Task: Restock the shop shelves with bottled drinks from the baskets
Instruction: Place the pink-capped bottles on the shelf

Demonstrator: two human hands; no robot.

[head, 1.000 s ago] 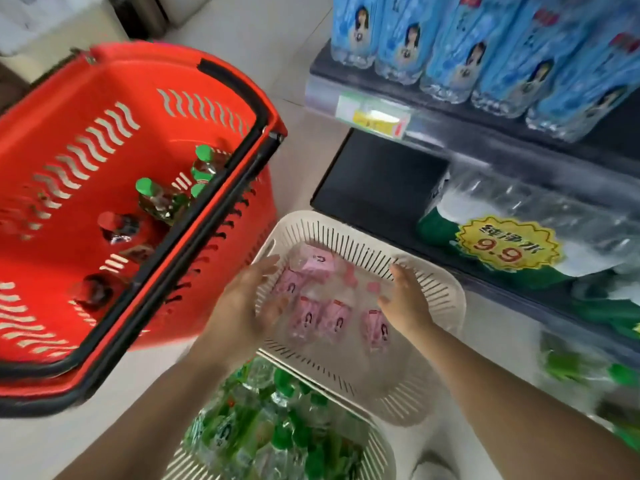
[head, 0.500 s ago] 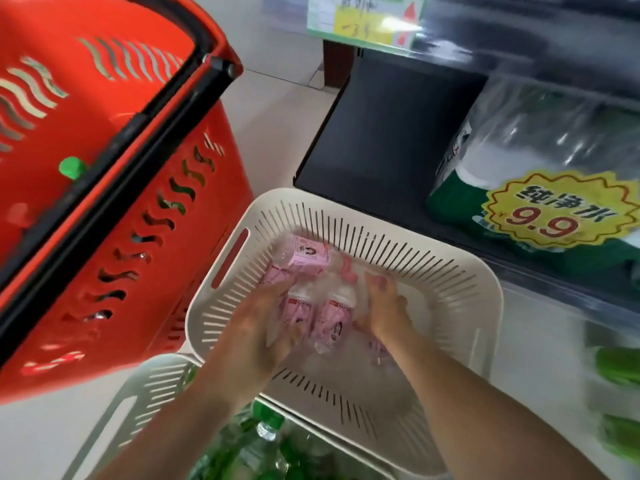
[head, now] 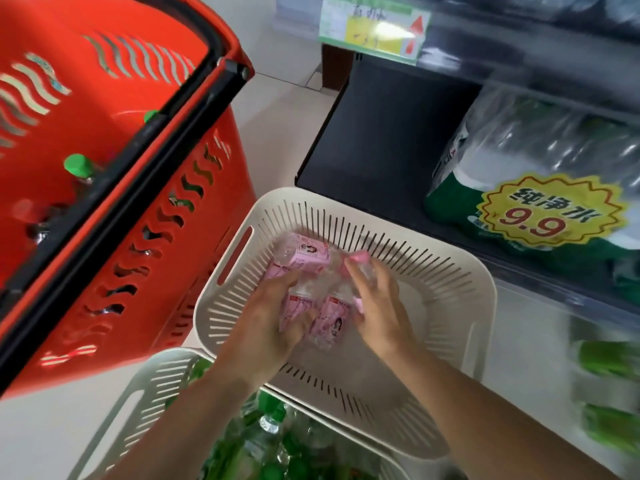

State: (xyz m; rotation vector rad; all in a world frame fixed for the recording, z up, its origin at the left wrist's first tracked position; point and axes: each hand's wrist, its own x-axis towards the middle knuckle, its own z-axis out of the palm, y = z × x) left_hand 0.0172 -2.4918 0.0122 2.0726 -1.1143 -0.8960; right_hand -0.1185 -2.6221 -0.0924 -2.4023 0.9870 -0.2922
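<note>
My left hand (head: 273, 327) grips a clear plastic pink-labelled bottle (head: 298, 308) in the slatted cream basket (head: 450, 282) — neck pointing away; right hand (head: 379, 306) lies over another, grip unclear.

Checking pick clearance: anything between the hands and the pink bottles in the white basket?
Nothing visible. The left hand and right hand are both on the pink bottles inside the white basket.

Pink-label bottles (head: 332, 322) — clustered, in cream basket (head: 483, 285)
</note>
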